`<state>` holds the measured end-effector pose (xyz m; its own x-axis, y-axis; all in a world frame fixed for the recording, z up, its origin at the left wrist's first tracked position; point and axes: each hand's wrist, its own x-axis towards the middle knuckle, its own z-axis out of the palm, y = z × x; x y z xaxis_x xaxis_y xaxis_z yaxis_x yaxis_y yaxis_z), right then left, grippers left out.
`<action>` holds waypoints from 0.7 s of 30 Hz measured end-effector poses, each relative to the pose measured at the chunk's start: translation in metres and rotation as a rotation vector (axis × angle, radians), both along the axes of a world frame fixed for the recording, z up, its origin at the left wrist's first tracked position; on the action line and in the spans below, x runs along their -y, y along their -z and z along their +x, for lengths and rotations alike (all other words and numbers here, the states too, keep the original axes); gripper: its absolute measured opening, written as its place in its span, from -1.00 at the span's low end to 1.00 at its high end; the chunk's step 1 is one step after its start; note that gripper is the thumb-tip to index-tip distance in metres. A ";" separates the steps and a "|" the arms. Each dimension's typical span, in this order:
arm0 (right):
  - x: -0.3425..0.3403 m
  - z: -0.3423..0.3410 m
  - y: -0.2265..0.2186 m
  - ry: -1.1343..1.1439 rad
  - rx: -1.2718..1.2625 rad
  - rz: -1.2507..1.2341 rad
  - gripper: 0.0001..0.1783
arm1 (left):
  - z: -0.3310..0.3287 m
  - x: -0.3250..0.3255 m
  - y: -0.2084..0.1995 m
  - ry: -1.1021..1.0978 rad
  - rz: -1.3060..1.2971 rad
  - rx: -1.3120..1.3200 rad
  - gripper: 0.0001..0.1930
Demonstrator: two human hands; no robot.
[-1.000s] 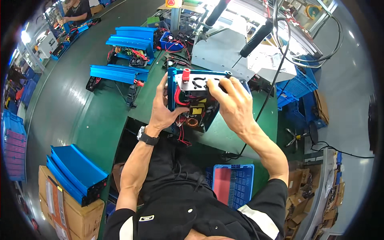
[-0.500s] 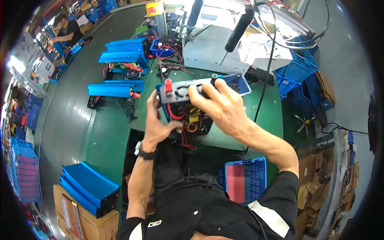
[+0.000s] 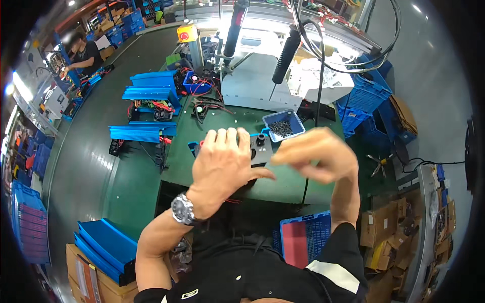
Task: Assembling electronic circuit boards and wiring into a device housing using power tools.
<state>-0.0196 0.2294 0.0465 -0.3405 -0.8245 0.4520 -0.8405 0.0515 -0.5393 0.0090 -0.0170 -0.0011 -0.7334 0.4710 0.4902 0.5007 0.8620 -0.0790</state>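
Note:
A power inverter with a pale end panel [image 3: 261, 151] and a black terminal knob [image 3: 260, 138] lies on the green bench, mostly hidden under my left hand [image 3: 220, 164]. That hand lies over it, fingers stretched forward and thumb pointing right; any contact under the palm is hidden. My right hand [image 3: 318, 154] hovers to the right of the inverter, smeared by motion, with its fingers curved. Nothing can be made out in it. Just beyond sits a blue tray [image 3: 298, 127] of small black screws [image 3: 280, 128].
Two screwdrivers [image 3: 285, 58] [image 3: 236, 33] hang over a grey metal box [image 3: 252, 83]. Blue housings [image 3: 135, 133] stand at the left, more on a carton [image 3: 83, 272] lower left. A blue crate [image 3: 326, 237] is by my lap. A person [image 3: 88, 53] works far left.
The inverter, earlier tilted up in both hands, is down on the bench. My right hand has let go and moved right; my left hand has shifted over the top of the unit.

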 end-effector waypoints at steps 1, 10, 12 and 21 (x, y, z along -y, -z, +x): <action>0.009 -0.015 -0.012 0.041 -0.053 -0.241 -0.56 | 0.000 -0.005 0.000 -0.019 -0.007 -0.004 -0.10; 0.093 -0.395 0.044 0.694 0.050 -0.530 -0.74 | -0.001 -0.034 -0.012 -0.010 0.014 0.030 -0.42; 0.174 -0.310 0.014 0.667 0.091 -0.591 -0.62 | 0.001 -0.008 -0.011 -0.140 0.007 0.046 -0.43; 0.115 -0.197 0.019 0.648 0.230 -0.788 -0.74 | 0.004 -0.033 -0.008 -0.190 0.086 -0.015 -0.41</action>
<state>-0.2163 0.1141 0.0272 -0.7584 0.0465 0.6502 -0.6500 0.0202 -0.7596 0.0126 0.0155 0.0073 -0.7971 0.2813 0.5343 0.3282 0.9446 -0.0078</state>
